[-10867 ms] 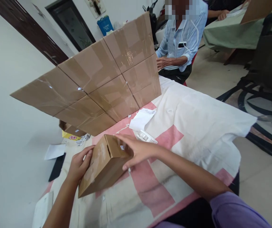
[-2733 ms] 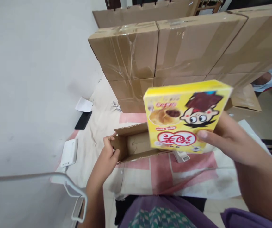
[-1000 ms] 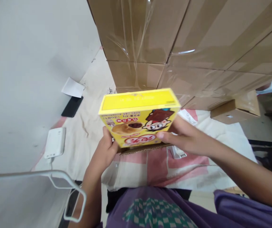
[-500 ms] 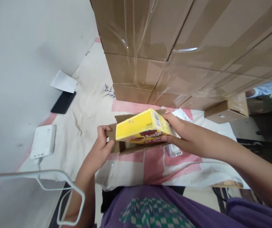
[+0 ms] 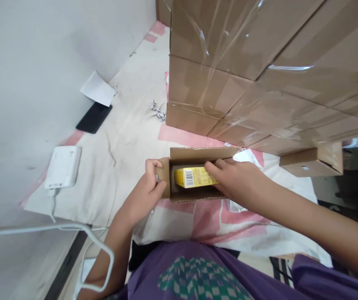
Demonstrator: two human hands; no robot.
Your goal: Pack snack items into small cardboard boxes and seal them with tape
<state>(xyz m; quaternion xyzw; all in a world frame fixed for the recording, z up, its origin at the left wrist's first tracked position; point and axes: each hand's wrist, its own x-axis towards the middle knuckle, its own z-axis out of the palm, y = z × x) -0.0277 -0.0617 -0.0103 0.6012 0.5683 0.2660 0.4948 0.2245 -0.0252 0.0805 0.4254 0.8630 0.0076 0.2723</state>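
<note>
A small open cardboard box (image 5: 191, 155) lies on the pink-and-white cloth (image 5: 197, 216) in front of me. Inside it stands a yellow snack box (image 5: 193, 177) on its narrow edge, barcode end facing left. My right hand (image 5: 235, 181) lies on top of the yellow box, fingers curled over it and reaching into the carton. My left hand (image 5: 146, 187) grips the carton's left end flap, thumb and fingers closed on the cardboard.
A tall stack of taped brown cartons (image 5: 260, 71) rises just behind the open box. A smaller carton (image 5: 313, 160) sits at the right. Along the wall at the left lie a white device (image 5: 63, 166), a black phone (image 5: 93, 117) and a paper slip (image 5: 98, 88).
The yellow box has gone from tilted above the carton down into it, pushed by my right hand. My left hand has stayed on the carton's left end.
</note>
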